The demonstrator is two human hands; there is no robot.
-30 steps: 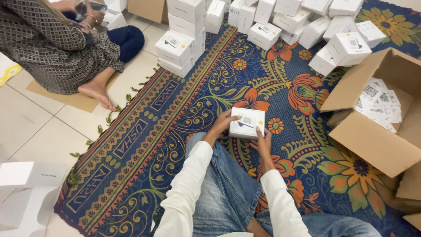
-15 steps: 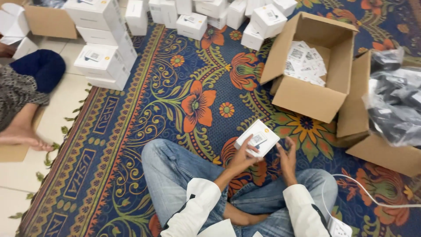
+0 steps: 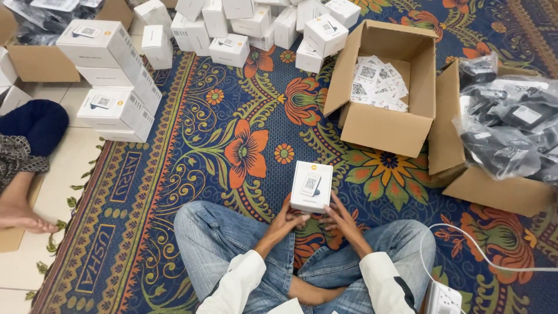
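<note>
Person sits cross-legged on a patterned rug (image 3: 174, 192), jeans and white sleeves in view. Left hand (image 3: 286, 221) and right hand (image 3: 343, 220) are both closed around the lower end of a small white box (image 3: 311, 186), one on each side, held upright just above the knees. A white power strip (image 3: 443, 298) with its cable lies by the right knee. Beyond the box, an open cardboard carton (image 3: 383, 125) holds printed slips. To its right, another carton (image 3: 500, 189) holds black bagged items. Farther off, stacks of white boxes (image 3: 110, 87). Another person's foot (image 3: 20, 215) at left edge.
</note>
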